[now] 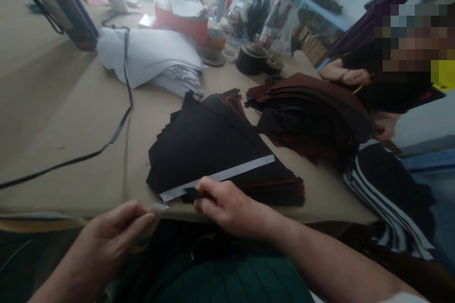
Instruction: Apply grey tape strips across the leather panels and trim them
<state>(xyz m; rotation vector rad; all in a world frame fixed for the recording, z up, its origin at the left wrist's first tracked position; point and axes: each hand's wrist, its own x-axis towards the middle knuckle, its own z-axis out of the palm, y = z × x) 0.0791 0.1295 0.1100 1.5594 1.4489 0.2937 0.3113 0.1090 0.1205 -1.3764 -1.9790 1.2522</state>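
Note:
A stack of black fabric pieces (209, 147) lies at the near edge of the tan table (71, 118). A long grey-white strip (227, 174) runs across its near side. My right hand (227, 206) is closed on a small dark tool pressed onto the strip's left part. My left hand (117, 236) hangs just off the table edge, fingers pinched on a small pale scrap close to the strip's left end.
A second pile of dark brown pieces (313, 113) lies to the right, beside a seated person (408, 71). White folded sheets (156, 59), a black strap (117, 128), tape rolls (254, 57) and a red box (181, 21) sit farther back. Striped cloth (387, 199) hangs at the right.

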